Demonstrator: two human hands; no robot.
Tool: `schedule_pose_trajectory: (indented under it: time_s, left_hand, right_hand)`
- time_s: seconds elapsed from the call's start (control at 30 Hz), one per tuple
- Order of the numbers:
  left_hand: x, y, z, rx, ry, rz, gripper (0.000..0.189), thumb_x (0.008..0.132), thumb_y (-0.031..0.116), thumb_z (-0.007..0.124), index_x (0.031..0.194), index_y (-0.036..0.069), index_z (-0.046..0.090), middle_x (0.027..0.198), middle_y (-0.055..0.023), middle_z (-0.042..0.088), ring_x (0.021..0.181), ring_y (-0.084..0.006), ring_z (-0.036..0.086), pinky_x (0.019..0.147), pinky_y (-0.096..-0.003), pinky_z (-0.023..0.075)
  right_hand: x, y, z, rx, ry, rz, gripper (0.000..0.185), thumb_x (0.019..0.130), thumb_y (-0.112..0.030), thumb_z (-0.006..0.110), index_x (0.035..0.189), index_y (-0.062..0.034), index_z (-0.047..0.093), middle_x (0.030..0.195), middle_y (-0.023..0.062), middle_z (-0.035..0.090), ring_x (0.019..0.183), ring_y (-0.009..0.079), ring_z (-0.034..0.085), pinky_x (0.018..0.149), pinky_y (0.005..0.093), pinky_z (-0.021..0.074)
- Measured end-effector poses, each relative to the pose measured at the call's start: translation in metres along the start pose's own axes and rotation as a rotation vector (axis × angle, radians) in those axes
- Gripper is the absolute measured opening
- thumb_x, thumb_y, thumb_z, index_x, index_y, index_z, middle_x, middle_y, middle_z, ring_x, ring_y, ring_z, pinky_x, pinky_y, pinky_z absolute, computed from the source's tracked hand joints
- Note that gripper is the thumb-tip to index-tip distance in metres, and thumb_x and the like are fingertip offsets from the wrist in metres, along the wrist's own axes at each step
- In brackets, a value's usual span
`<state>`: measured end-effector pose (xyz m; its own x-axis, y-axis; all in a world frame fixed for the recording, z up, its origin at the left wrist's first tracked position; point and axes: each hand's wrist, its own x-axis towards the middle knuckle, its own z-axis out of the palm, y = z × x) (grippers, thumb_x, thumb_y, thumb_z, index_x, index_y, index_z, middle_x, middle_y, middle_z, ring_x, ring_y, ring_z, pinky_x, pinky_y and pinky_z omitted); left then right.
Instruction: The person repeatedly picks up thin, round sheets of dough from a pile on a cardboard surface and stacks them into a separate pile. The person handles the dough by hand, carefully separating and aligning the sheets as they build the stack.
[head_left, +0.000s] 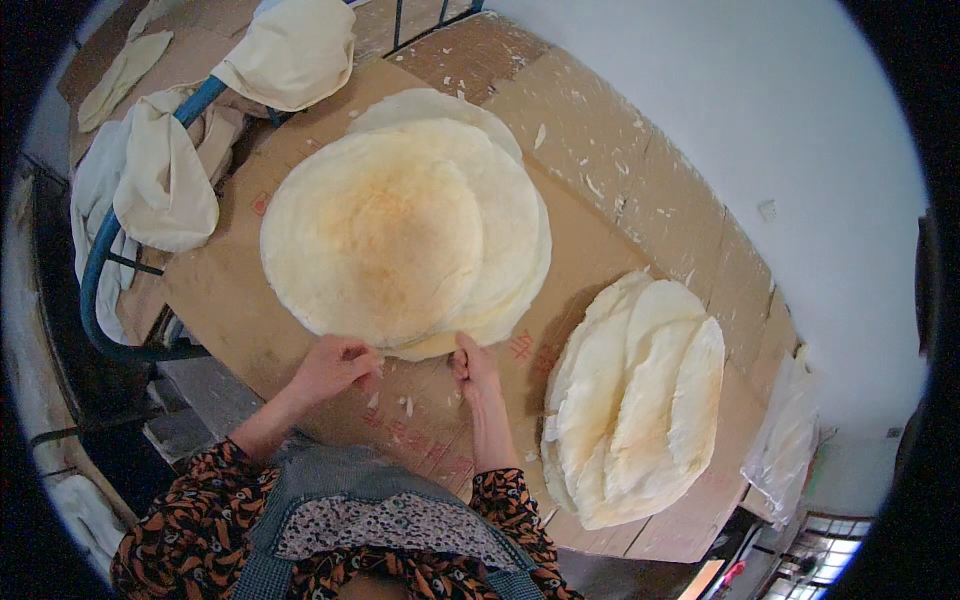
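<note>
A stack of large, thin round flatbreads lies in front of me, its layers fanned out unevenly and the top one browned in the middle. My right hand pinches the near rim of a lower flatbread between thumb and curled fingers. Just to its left, my left hand is at the same near rim with bent fingers. Its fingertips are blurred, so I cannot tell whether they grip the edge or a scrap. To the right sits a second pile of folded flatbreads, apart from both hands.
Flattened cardboard with red printing covers the work surface, with bread scraps scattered on it. A blue metal rail at the left carries cream cloths. A white wall bounds the right side, near a clear plastic bag.
</note>
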<state>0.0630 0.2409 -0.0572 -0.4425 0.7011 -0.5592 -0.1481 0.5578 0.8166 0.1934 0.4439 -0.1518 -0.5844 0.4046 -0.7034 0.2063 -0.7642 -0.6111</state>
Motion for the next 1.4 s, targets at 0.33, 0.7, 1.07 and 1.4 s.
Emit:
schedule_pose_trajectory:
  time_s: [0.33,0.7,1.07,1.4]
  left_hand:
    - [0.092,0.069,0.038,1.163,0.38,0.369,0.016,0.07,0.011,0.053,0.084,0.003,0.056,0.07,-0.0106,0.06,0.066,-0.0311,0.059,0.062,-0.0403,0.046]
    - [-0.023,0.149,0.02,1.18,-0.132,0.385,0.025,0.075,0.019,0.05,0.094,0.002,0.054,0.081,-0.0163,0.06,0.074,-0.0303,0.06,0.062,-0.0406,0.0467]
    - [0.03,0.109,0.036,0.712,0.407,0.711,0.093,0.078,0.055,0.047,0.133,-0.004,0.002,0.139,-0.025,0.0,0.129,-0.0376,0.001,0.103,-0.0469,0.0098]
    - [0.043,0.0,-0.084,-0.383,0.226,0.17,0.053,0.082,0.038,0.05,0.114,-0.002,0.037,0.102,-0.016,0.04,0.089,-0.0258,0.038,0.075,-0.036,0.035]
  right_hand:
    - [-0.012,-0.062,0.061,-0.54,-0.027,-0.323,0.021,0.084,-0.022,0.054,0.074,-0.0031,0.057,0.054,0.0031,0.052,0.042,0.0112,0.047,0.038,0.0226,0.0362]
    - [0.064,-0.004,0.024,0.463,0.024,0.099,0.032,0.087,-0.023,0.048,0.111,-0.0025,0.049,0.109,0.0109,0.052,0.101,0.0216,0.049,0.082,0.0343,0.0428]
    - [-0.043,-0.125,0.067,-0.156,-0.31,-0.443,0.039,0.087,-0.027,0.046,0.118,-0.003,0.045,0.121,0.0114,0.044,0.114,0.0224,0.04,0.094,0.0315,0.0303]
    - [-0.018,-0.145,0.246,-1.173,-0.58,-1.207,0.045,0.084,-0.032,0.049,0.12,-0.0052,0.046,0.129,0.0122,0.04,0.122,0.0269,0.034,0.101,0.0325,0.0252]
